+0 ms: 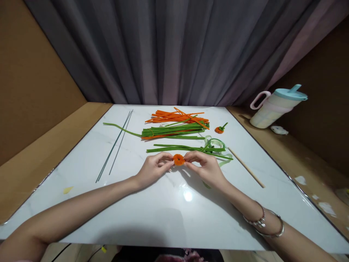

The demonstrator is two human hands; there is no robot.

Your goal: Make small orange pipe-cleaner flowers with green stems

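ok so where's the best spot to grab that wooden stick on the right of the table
Take the wooden stick near its middle, coming straight down from above. It lies flat on the white table, slanted, with bare surface on both long sides, so fingers can pinch across its thin width. Its far end sits close to the green ribbon.

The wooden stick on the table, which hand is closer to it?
Right. The right hand lies just beside the wooden stick; the left hand is farther off, beyond the orange coil both pinch.
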